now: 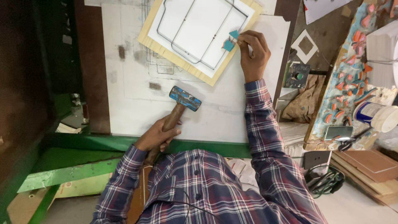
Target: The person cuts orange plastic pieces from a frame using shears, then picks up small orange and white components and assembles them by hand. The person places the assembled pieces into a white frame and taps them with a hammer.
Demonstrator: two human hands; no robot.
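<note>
The person's view looks down over a plaid-sleeved chest onto a tabletop (137, 108) covered with a large white sheet marked with faint pencil lines and a few smudges. One hand (159, 135), seen at the picture's left, is closed around the brown wooden handle of a hammer (182, 103); its blocky metal head is worn, with patches of chipped blue paint, and lies on the white sheet just below a board. The other hand (253, 52), at the picture's right, pinches something small with fingertips together at the edge of that board, right beside two small teal pieces (230, 40); what it pinches is too small to tell. The board (199, 33) is pale plywood, square and tilted, faced with white paper on which thin bent wire (195, 29) forms a rounded-corner outline with straight crossing lines. The tabletop's near edge is green-painted metal.
</note>
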